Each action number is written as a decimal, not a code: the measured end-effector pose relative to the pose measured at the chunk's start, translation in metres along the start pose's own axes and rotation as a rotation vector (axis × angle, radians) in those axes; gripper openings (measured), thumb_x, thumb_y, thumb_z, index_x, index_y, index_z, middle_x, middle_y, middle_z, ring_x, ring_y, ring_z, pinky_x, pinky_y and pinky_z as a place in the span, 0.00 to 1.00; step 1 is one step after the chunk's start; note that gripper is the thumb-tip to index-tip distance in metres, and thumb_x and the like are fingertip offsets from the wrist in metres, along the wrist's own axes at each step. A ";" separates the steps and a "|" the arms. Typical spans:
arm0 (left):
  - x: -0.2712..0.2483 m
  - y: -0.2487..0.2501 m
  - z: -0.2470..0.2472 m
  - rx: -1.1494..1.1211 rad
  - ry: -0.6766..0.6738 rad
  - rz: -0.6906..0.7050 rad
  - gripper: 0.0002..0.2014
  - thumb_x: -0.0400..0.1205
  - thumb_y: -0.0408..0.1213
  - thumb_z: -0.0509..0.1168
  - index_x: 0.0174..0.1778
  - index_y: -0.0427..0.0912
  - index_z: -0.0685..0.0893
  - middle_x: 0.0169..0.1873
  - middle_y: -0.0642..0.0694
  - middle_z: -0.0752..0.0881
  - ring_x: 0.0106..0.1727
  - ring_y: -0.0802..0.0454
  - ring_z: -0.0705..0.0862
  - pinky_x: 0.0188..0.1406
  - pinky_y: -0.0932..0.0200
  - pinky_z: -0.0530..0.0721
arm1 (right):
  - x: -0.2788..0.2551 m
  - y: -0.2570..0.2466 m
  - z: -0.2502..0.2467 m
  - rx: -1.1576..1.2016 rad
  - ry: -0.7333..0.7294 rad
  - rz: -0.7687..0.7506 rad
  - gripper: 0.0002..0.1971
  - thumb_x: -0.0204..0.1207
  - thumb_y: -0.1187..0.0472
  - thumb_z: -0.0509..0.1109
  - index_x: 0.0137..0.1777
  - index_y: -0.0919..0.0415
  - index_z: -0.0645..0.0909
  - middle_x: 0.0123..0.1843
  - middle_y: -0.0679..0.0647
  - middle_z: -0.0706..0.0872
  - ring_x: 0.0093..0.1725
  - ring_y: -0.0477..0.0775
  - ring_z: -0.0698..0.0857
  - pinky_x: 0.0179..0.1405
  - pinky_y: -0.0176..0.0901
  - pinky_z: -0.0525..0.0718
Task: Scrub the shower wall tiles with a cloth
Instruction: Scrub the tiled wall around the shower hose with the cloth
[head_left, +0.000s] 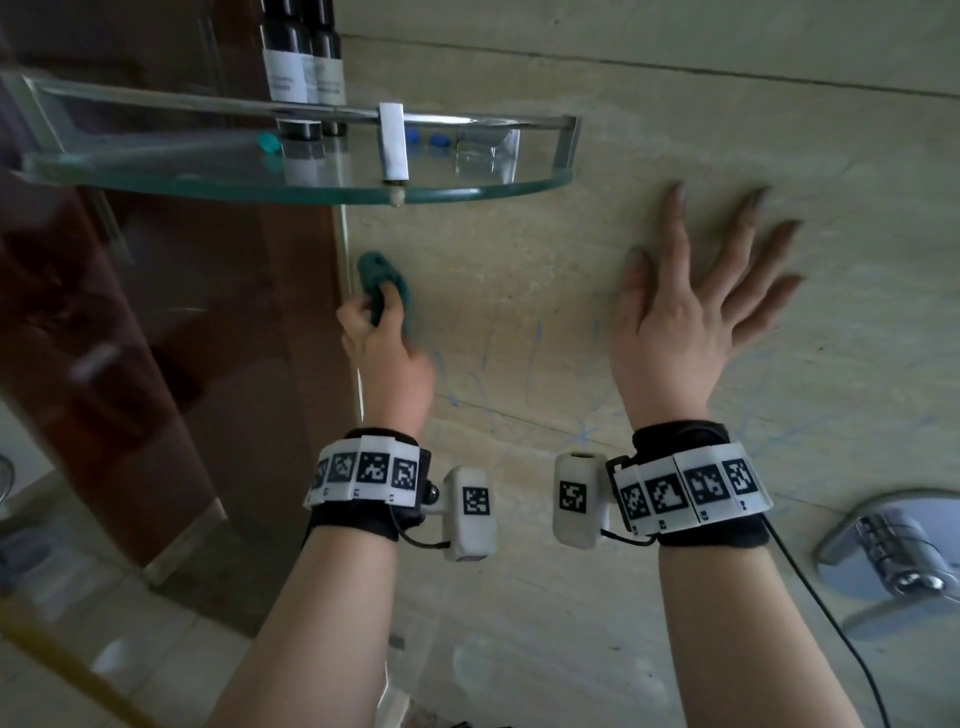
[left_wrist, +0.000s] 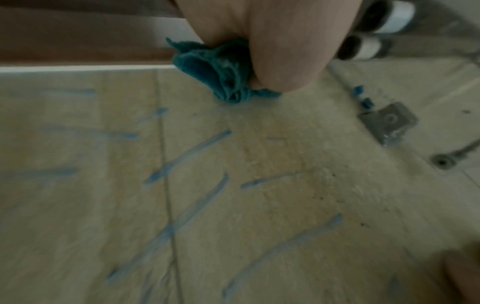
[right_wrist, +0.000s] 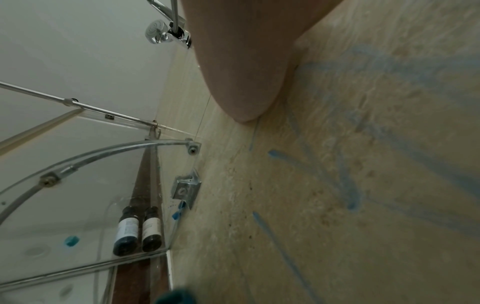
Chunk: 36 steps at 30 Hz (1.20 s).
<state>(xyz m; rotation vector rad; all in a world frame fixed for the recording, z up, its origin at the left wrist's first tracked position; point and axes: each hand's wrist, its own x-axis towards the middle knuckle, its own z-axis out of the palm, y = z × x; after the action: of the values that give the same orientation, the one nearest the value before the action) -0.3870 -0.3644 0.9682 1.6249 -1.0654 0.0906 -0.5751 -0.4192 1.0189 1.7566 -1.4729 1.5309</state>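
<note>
A beige tiled wall (head_left: 675, 104) fills the shower, streaked low down with blue marks (left_wrist: 187, 158) that have yet to be scrubbed off. A glass corner shelf (head_left: 311, 192) with two dark bottles (head_left: 304, 67) juts out above the work. The right hand (head_left: 691, 306) lies flat on the tile, fingers spread and holding nothing — most likely a brace for balance. The left hand (head_left: 387, 343) is bunched tightly round a teal cloth (head_left: 384, 283), pressing it to the wall just below the shelf, near the corner. Only the left wrist view shows the cloth's crumpled folds and the marks' true density; only the right wrist view shows the shower head (right_wrist: 155, 33) overhead.
</note>
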 end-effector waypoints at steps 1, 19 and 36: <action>0.003 0.005 -0.002 -0.022 0.009 0.057 0.28 0.79 0.14 0.53 0.77 0.30 0.69 0.71 0.28 0.62 0.72 0.34 0.63 0.63 0.86 0.50 | 0.000 0.000 -0.001 0.000 -0.004 -0.003 0.23 0.86 0.47 0.56 0.81 0.41 0.63 0.85 0.62 0.56 0.83 0.71 0.50 0.79 0.69 0.44; -0.034 0.005 0.029 0.102 -0.093 0.565 0.29 0.73 0.25 0.48 0.63 0.43 0.86 0.66 0.41 0.75 0.59 0.37 0.71 0.55 0.40 0.79 | -0.002 -0.001 -0.007 -0.007 -0.051 -0.009 0.23 0.86 0.47 0.54 0.81 0.40 0.61 0.85 0.60 0.54 0.83 0.70 0.48 0.80 0.68 0.42; -0.064 -0.017 0.046 0.150 -0.188 0.461 0.33 0.67 0.16 0.59 0.64 0.48 0.86 0.67 0.39 0.75 0.62 0.43 0.64 0.59 0.36 0.72 | -0.004 0.000 -0.009 -0.025 -0.065 -0.025 0.23 0.87 0.48 0.53 0.82 0.41 0.61 0.85 0.61 0.53 0.83 0.70 0.48 0.80 0.68 0.42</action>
<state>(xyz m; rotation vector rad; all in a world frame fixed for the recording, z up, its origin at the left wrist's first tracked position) -0.4343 -0.3651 0.9033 1.5124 -1.5986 0.3345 -0.5790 -0.4100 1.0182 1.8195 -1.4888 1.4501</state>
